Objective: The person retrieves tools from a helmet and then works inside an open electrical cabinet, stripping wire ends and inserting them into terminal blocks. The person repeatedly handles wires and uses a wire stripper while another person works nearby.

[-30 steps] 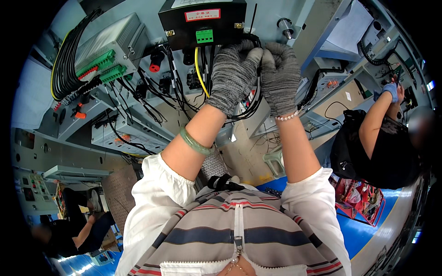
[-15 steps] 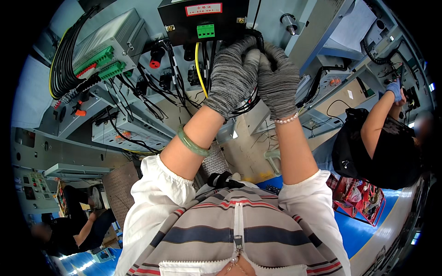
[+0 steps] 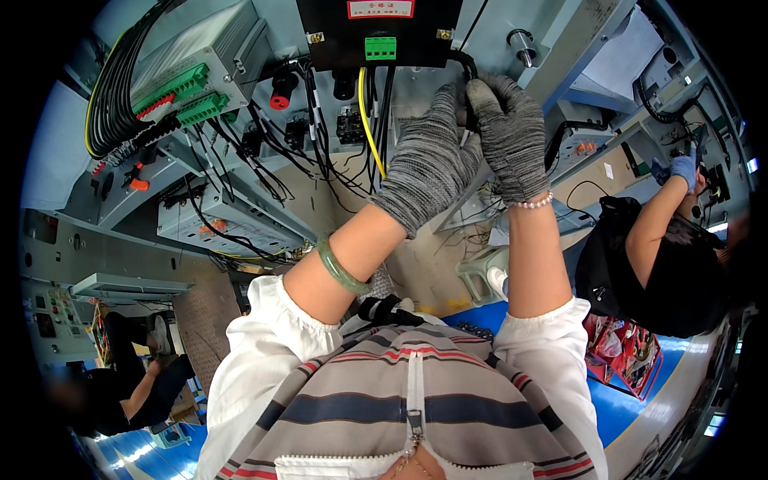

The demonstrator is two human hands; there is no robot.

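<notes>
Both my hands wear grey knitted gloves. My left hand (image 3: 432, 160) and my right hand (image 3: 514, 140) meet at a black cable bundle (image 3: 467, 64), which comes out beside the right end of a black box (image 3: 336, 50). The fingers of my right hand wrap round the bundle. My left hand is closed on it from the other side, its thumb below; part of the grip is hidden by the gloves. On the box's front sits a green terminal block (image 3: 381, 49). Left of my hands hang a yellow wire (image 3: 370, 128) and several black wires (image 3: 316, 132).
A grey metal module (image 3: 192, 60) with green connectors and a red-and-black terminal post (image 3: 282, 90) are at left. A metal cylinder (image 3: 522, 48) sticks out at upper right. One person (image 3: 664, 248) works at right, another (image 3: 132, 388) sits at lower left. A pale stool (image 3: 482, 274) stands below.
The view has shifted, so the box sits further right. My hands have parted slightly, and the left one has turned. The wire loops seen beneath them before no longer show.
</notes>
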